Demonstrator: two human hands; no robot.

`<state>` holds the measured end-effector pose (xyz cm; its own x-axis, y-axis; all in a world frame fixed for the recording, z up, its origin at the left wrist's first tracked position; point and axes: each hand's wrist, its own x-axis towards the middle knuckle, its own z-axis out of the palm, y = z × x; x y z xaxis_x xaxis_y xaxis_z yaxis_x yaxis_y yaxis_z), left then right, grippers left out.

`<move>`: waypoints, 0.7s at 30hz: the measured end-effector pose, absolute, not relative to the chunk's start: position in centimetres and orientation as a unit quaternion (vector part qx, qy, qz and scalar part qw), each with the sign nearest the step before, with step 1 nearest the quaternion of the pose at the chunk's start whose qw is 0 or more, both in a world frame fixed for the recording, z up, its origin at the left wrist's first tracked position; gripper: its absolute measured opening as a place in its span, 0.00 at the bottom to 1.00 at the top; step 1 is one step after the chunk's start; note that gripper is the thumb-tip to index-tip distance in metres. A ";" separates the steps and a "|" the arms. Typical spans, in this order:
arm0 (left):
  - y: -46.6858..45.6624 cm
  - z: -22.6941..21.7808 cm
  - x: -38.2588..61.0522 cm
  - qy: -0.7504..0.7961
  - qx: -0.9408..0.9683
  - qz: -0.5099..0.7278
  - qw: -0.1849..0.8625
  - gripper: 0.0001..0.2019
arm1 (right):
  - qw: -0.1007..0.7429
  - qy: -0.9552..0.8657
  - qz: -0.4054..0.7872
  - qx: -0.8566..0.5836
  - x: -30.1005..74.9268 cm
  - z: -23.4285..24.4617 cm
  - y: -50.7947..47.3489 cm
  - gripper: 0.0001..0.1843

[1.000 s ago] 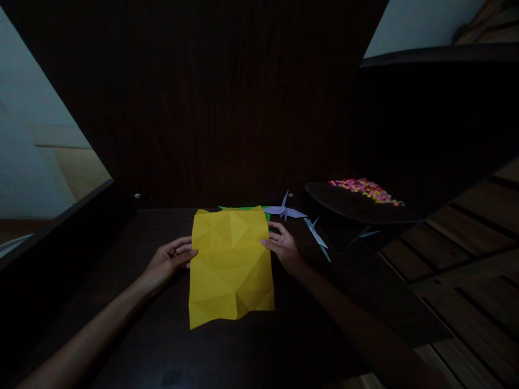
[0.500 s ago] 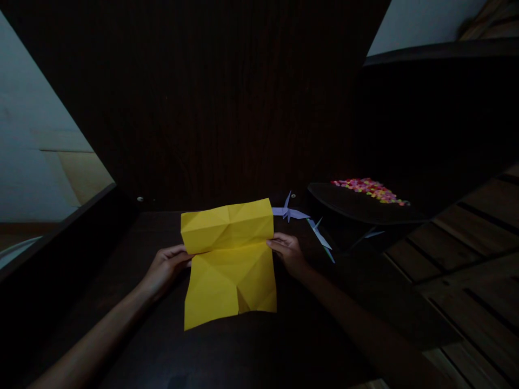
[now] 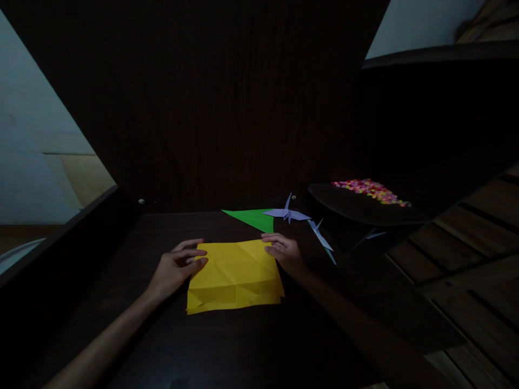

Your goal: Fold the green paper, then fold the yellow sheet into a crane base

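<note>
The left hand lies flat with fingers spread on the left end of the yellow sheet, pressing it to the dark table; the right hand does the same at the sheet's far right corner, fingers extended and not gripping anything. The two hands are apart, one at each end of the fold line. A second ago the sheet lay open and full length between them; half a second ago its far half was lifted and tipping toward the person; now that half is down on the near half, so the sheet is doubled into a wide rectangle, its edges nearly matched along the near side. Judging from this, the fold has just been laid and the hands are holding it flat, with the crease not visibly sharpened yet. Old crease lines show across the sheet's top face. Beyond the sheet, uncovered by the fold, lies a green paper triangle. Just right of that sits a pale crane, and further right a second folded piece. Well right of the sheet a dark tray carries small coloured bits.
</note>
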<state>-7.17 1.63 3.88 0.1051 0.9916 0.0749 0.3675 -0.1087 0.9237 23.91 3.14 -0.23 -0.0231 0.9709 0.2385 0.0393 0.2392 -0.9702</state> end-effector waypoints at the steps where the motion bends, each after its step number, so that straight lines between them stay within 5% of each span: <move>1: 1.5 3.8 -7.1 0.536 0.652 0.385 0.372 0.19 | 0.535 -0.584 0.408 -0.454 23.8 -0.4 3.1 0.10; 9: 0.2 2.3 -5.8 0.462 0.833 0.254 0.167 0.21 | 0.414 -0.768 0.140 -0.469 22.5 -0.2 1.2 0.18; 21: -1.4 0.9 -4.9 0.374 0.917 0.106 0.088 0.34 | 0.208 -0.893 0.133 -0.377 19.3 0.5 -2.3 0.34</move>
